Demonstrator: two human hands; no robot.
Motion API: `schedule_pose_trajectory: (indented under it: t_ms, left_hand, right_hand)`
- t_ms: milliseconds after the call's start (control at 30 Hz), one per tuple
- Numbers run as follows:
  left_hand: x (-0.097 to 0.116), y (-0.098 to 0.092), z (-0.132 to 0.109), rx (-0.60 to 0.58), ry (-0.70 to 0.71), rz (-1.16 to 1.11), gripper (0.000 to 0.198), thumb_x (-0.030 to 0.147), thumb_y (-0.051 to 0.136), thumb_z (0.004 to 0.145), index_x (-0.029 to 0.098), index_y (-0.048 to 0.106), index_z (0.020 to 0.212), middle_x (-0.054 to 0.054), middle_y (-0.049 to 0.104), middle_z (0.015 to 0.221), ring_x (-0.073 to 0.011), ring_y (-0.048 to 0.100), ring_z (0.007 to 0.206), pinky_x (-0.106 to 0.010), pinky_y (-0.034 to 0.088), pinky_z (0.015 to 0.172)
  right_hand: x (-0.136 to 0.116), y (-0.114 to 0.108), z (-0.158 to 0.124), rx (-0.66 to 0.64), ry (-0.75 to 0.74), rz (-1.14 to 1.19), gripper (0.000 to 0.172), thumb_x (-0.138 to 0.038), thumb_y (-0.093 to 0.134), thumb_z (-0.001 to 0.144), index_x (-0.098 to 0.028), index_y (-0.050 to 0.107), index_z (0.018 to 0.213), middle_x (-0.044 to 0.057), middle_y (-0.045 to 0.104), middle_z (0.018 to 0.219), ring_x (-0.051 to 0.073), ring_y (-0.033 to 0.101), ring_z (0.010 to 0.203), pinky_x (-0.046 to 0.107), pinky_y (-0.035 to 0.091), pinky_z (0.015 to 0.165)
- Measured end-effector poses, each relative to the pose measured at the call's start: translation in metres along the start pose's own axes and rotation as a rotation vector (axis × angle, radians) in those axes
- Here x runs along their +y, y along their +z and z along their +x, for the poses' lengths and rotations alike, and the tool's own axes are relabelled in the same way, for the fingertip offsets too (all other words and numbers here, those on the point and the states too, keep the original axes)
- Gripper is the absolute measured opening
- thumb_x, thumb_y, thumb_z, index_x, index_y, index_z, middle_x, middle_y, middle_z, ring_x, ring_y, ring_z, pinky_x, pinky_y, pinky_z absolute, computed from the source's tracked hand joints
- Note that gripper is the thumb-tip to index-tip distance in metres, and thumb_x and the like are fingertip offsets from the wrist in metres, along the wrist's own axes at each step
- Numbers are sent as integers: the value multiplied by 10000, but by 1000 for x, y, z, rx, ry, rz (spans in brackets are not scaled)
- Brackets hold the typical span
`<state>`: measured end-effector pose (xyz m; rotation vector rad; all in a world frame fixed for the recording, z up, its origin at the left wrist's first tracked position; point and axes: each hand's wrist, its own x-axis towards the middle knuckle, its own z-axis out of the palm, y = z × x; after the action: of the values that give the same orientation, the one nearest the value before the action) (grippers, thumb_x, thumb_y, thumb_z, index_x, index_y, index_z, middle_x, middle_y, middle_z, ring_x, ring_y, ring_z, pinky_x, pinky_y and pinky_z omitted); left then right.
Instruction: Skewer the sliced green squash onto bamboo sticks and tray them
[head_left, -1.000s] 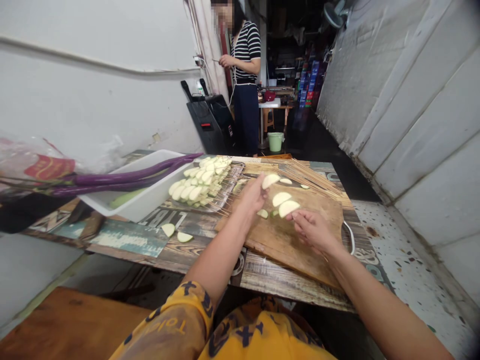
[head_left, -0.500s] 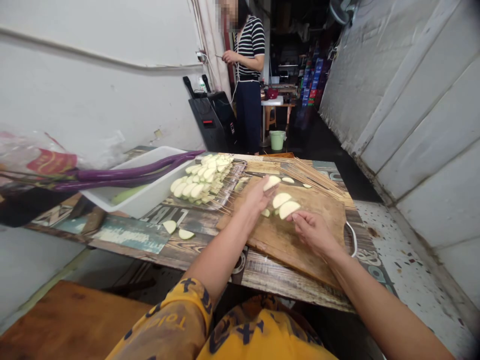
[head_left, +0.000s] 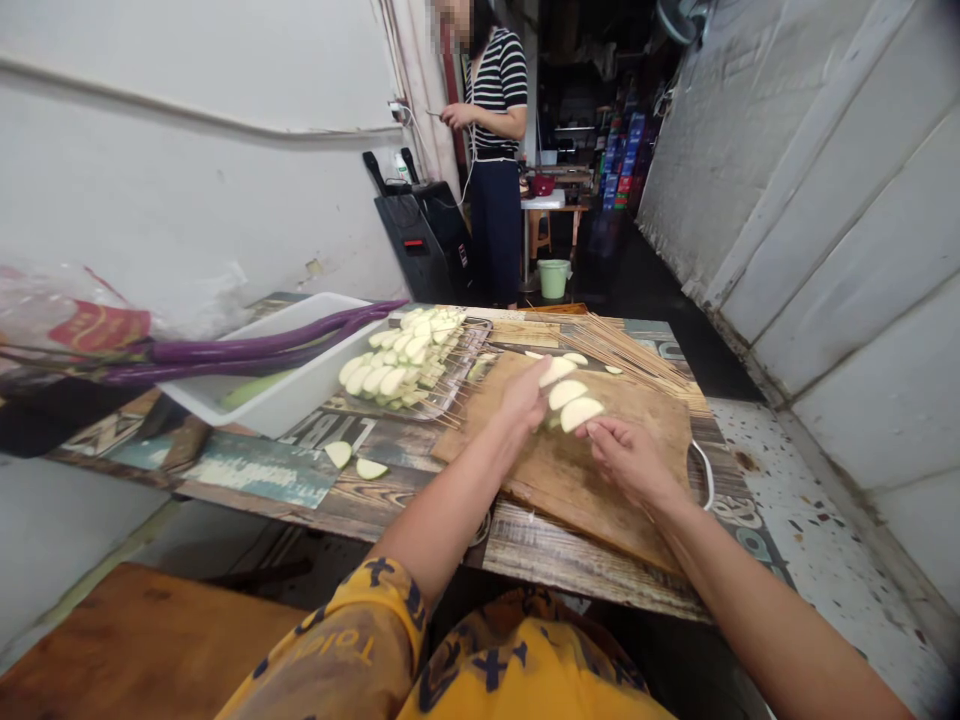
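My left hand (head_left: 525, 395) pinches a pale eggplant slice (head_left: 556, 369) above the wooden cutting board (head_left: 592, 470). My right hand (head_left: 630, 460) is closed on the near end of a thin skewer that carries two more pale slices (head_left: 574, 403). The slice in my left hand sits close against the other two. A metal tray (head_left: 450, 385) left of the board holds several finished skewers of slices (head_left: 397, 360). A pile of bare bamboo skewers (head_left: 630, 355) lies at the far side of the board.
A white tub (head_left: 300, 395) with long purple eggplants (head_left: 255, 350) stands at the left. Two loose slices (head_left: 352, 460) lie on the table. A person in a striped top (head_left: 491, 150) stands beyond the table beside a black speaker (head_left: 424, 240). A green bucket (head_left: 553, 280) sits on the floor.
My left hand has brought its slice nearer, down against the two slices on the skewer. My right hand has stayed almost still.
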<state>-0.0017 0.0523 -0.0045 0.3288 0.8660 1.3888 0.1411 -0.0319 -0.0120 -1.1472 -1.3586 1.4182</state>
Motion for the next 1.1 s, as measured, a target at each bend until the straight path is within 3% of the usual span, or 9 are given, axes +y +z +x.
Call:
schedule_pose_trajectory:
  t_ms: [267,467,600,767,1100]
  left_hand:
    - [-6,1,-3,-99,1,55,137,213,656,767,82,627,792,-65,660,667,-133,607,586,-241,510,616]
    - [0,7,-17,-292,-57,109,364,485,589,807,131,653,861,-67,682,721,-151,623,608,-255,512,583]
    - [-7,11,-29,-411,-167,201,271,370,632,805,136,657,939,-62,694,778,-134,625,618,-247,513,600]
    - [-19,16,-35,-293,-29,106,138,208,678,767,103,642,850,-60,684,757,-120,615,599,-230,497,576]
    - [-24,18,-35,-188,-159,71,122,176,678,766,104,630,853,-65,682,742,-156,656,643,-230,489,527]
  right_hand:
    - [2,-1,1,16,-3,31,367,-530,603,721,-171,579,796,-105,337,425,52,229,330,204,189,320]
    - [-1,-6,5,68,-34,65,356,-526,582,751,-178,579,827,-108,329,433,48,214,322,199,166,318]
    - [-5,-8,6,114,-85,56,336,-525,555,784,-191,556,822,-96,377,450,56,276,332,193,204,330]
    - [-2,-6,5,87,-101,-33,350,-528,525,808,-181,567,835,-82,412,471,69,316,321,204,217,321]
    - [14,-12,9,133,-276,-245,315,-467,500,833,-178,621,802,-39,434,526,104,346,459,239,264,440]
